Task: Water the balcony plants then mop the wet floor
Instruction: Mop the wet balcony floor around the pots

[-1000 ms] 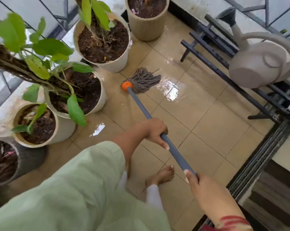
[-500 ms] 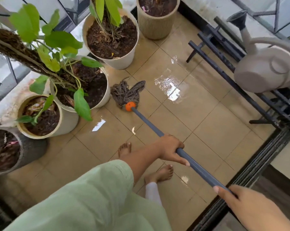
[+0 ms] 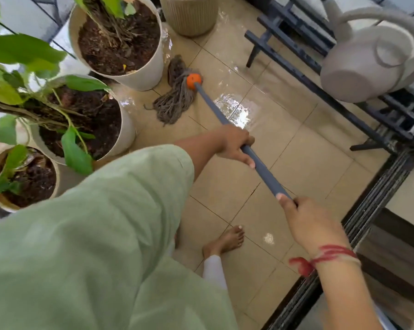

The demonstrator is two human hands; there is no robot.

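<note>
Now, left hand point(image 3: 234, 146) grips the stiff, light mop handle point(image 3: 213, 106) midway, right hand point(image 3: 306, 222) clasps seemingly its top; the limp string head point(image 3: 172, 106) lies beside the white pot point(image 3: 144, 75) and will drag heavy once soaked.

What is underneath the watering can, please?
The watering can rests on a dark slatted rack, with floor tiles visible below. The slats directly beneath its base are covered.

We see bright, even daylight with only faint, soft shadows. The wet floor tiles point(image 3: 234, 110) throw back patches of white glare. Wide-angle distortion bends the edges, where the green sleeve point(image 3: 94, 234) and watering can point(image 3: 368, 63) look slightly soft.
</note>
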